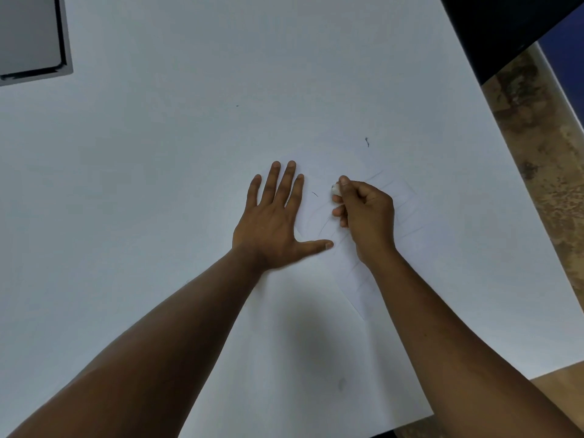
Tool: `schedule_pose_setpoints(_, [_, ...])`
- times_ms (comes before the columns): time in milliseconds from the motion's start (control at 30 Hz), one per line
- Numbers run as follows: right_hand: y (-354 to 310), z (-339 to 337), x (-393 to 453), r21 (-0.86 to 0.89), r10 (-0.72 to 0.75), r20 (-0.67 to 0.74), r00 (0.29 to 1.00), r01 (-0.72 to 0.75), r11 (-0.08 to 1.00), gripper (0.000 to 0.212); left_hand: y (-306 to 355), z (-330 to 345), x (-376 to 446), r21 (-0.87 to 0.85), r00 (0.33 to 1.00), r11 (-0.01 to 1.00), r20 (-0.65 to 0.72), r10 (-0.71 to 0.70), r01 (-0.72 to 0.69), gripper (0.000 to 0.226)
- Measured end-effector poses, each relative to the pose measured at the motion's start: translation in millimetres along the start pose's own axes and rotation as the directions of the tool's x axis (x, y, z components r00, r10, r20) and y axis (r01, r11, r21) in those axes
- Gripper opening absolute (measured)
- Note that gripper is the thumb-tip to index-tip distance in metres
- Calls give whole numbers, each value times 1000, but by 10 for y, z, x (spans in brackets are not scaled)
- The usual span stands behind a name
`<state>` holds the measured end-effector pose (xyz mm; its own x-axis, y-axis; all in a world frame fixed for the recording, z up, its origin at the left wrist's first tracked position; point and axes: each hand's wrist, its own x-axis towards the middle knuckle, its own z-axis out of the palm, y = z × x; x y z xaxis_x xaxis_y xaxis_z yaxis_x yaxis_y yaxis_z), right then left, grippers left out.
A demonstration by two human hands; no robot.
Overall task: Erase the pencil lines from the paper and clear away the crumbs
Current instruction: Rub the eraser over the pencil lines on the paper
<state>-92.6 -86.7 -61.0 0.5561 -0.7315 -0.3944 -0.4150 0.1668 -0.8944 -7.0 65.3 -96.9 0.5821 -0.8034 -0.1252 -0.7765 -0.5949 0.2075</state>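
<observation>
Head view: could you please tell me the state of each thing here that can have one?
Left hand: flat on the paper, fingers straight and spread.
Right hand: fingers curled, pinching the eraser.
Eraser: held at the paper; contact cannot be told.
Paper: lying flat, faint pencil lines not yet erased.
Pencil lines: faint, visible around the right hand.
Crumbs: a few dark bits, not yet cleared.

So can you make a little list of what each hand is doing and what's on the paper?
left hand: flat on the paper, fingers spread
right hand: pinches a small white eraser
pencil lines: faint, still around the right hand
crumbs: a few dark bits on the table
top left corner: grey device
</observation>
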Motion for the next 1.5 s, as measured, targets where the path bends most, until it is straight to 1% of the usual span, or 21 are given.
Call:
schedule_pose_setpoints(100, [42, -1, -54, 36, 3, 42, 999, -5, 999, 21, 7, 5, -3, -12, 1000, 1000, -10, -12, 12, 126])
schedule_pose_setpoints(200, [71, 10, -83, 53, -7, 33, 999, 5, 999, 23, 4, 6, -4, -10, 1000, 1000, -9, -9, 9, 124])
schedule_pose_setpoints(267, [80, 3, -82, -5, -50, 55, 997, 50, 999, 20, 2, 4, -2, -3, 1000, 1000, -8, -1, 1, 124])
schedule_pose_setpoints(300, [91, -13, -74, -96, -120, 90, 989, 129, 987, 19, 6, -1, 0, 1, 1000, 1000, -4, 1, -1, 124])
schedule_pose_setpoints(333, [100, -39, -70, -219, -222, 155, 963, 252, 943, 18, 9, -4, 4, 3, 1000, 1000, 3, 1, -1, 126])
schedule_pose_setpoints(367, [105, -64, -75, -333, -319, 247, 915, 389, 859, 17, 9, -6, 6, 4, 1000, 1000, 10, 0, -1, 126])
schedule_pose_setpoints(433, [112, -90, -94, -436, -429, 430, 794, 599, 672, 16, 4, -4, 5, 10, 1000, 1000, 9, 0, 0, 126])
schedule_pose_setpoints(500, [100, -95, -107, -445, -439, 550, 710, 694, 566, 16, -2, -1, 8, 23, 1000, 1000, 13, 3, -4, 125])
schedule_pose_setpoints(567, [64, -97, -65, -444, -443, 605, 661, 743, 502, 14, 0, 0, 7, 22, 1000, 1000, 13, 0, 0, 125])
schedule_pose_setpoints(667, [16, -114, 75, -508, -497, 544, 676, 737, 446, 14, 21, -10, -1, 14, 1000, 1000, 16, -8, 7, 126])
schedule_pose_setpoints(733, [17, -99, 68, -512, -521, 509, 685, 728, 457, 13, 20, -11, -3, 11, 1000, 1000, 10, -6, 6, 126])
schedule_pose_setpoints(833, [60, -64, -104, -456, -458, 627, 630, 774, 439, 13, -5, 12, 0, 23, 1000, 1000, -4, 10, -10, 122])
schedule_pose_setpoints(900, [54, -88, -94, -454, -445, 653, 613, 787, 418, 13, -6, 21, -4, 20, 1000, 1000, -19, 13, -13, 121])
schedule_pose_setpoints(967, [27, -104, 4, -506, -485, 579, 655, 756, 415, 13, 12, 15, -10, 10, 1000, 1000, -20, 4, -4, 124])
schedule_pose_setpoints(1033, [37, -104, 23, -520, -519, 510, 686, 726, 449, 14, 18, 8, -7, 15, 1000, 1000, -4, -1, 1, 125])
schedule_pose_setpoints(1067, [61, -93, -23, -505, -521, 513, 682, 731, 458, 14, 12, 5, -5, 17, 1000, 1000, 1, 1, -1, 124])
schedule_pose_setpoints(1200, [113, -97, -203, -449, -445, 656, 610, 788, 421, 12, -17, 11, 2, 38, 1000, 999, 17, 9, -10, 120])
schedule_pose_setpoints(1233, [90, -108, -145, -463, -448, 646, 618, 784, 414, 13, -6, 12, -2, 29, 1000, 1000, 10, 5, -6, 121])
schedule_pose_setpoints(1300, [41, -136, 19, -534, -493, 554, 671, 741, 408, 15, 17, 5, -9, 9, 1000, 1000, 0, -4, 4, 124])
schedule_pose_setpoints(1400, [45, -161, 100, -582, -559, 396, 728, 670, 461, 14, 19, -13, -4, 7, 1000, 1000, 15, -11, 11, 127])
schedule_pose_setpoints(1500, [138, -110, -51, -561, -560, 422, 713, 691, 457, 10, 15, -19, -6, 6, 1000, 1000, 0, -9, 9, 127])
